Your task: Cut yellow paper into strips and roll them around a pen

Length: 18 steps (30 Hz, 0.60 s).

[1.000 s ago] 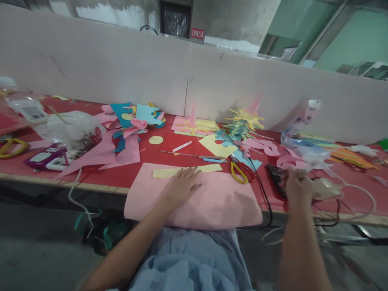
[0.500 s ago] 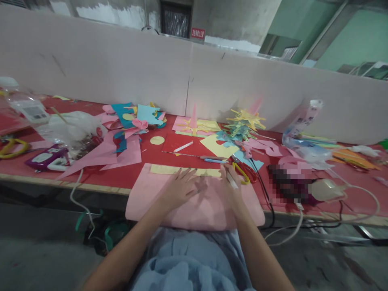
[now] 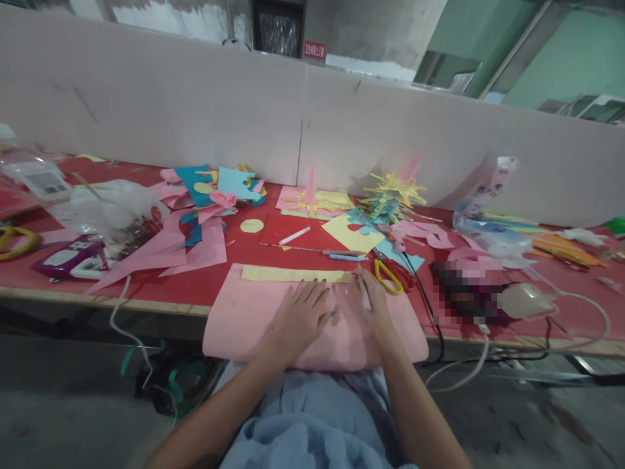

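Observation:
A large pink sheet hangs over the table's front edge, with a pale yellow paper strip along its top. My left hand lies flat on the pink sheet, fingers stretched, fingertips at the strip's lower edge. At the strip's right end, my right hand is closed round a slim white pen. The pen's tip is too small to make out. Yellow-handled scissors lie just right of that hand. A blue pen rests above the strip.
Behind lie a red board with another white pen, a fringed paper tree and pink scraps. A purple device stands left; a white charger with cables lies right. A pale partition closes the back.
My left hand has slid right and slightly nearer me, baring more of the yellow strip. My right hand, still round the pen, has shifted slightly left. The view has moved a little.

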Motion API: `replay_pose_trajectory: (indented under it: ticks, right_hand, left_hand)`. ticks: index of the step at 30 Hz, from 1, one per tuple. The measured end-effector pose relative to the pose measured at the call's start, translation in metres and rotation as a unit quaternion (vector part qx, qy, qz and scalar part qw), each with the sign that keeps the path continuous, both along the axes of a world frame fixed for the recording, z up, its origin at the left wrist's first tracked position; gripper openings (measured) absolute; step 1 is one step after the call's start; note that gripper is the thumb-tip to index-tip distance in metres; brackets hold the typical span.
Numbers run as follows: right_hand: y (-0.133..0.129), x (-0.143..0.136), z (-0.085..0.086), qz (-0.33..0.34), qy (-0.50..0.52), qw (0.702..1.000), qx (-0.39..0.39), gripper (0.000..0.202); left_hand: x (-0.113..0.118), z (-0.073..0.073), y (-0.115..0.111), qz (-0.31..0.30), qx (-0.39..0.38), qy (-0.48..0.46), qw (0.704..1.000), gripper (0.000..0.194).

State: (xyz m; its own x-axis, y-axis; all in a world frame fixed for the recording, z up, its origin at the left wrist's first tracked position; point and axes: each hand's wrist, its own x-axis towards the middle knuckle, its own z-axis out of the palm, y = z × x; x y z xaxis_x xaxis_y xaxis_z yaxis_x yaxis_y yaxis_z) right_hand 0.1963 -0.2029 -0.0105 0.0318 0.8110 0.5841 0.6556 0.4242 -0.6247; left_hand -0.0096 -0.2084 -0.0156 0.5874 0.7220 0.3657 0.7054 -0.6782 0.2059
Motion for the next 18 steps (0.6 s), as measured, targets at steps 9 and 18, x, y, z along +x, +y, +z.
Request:
replay_pose_trajectory:
  ticks: [9,18]
  right_hand:
    - [-0.002,0.002,0.000,-0.023,-0.019,1.000,0.005,0.032]
    - [0.013,-0.003,-0.007,0.048,-0.109,0.990,-0.078,0.035]
  left_hand:
    - [0.007,-0.007,-0.004,0.033,0.046,-0.015,0.998,0.043]
    - [0.007,-0.010,-0.003,0.046,0.050,-0.017,0.998,0.044]
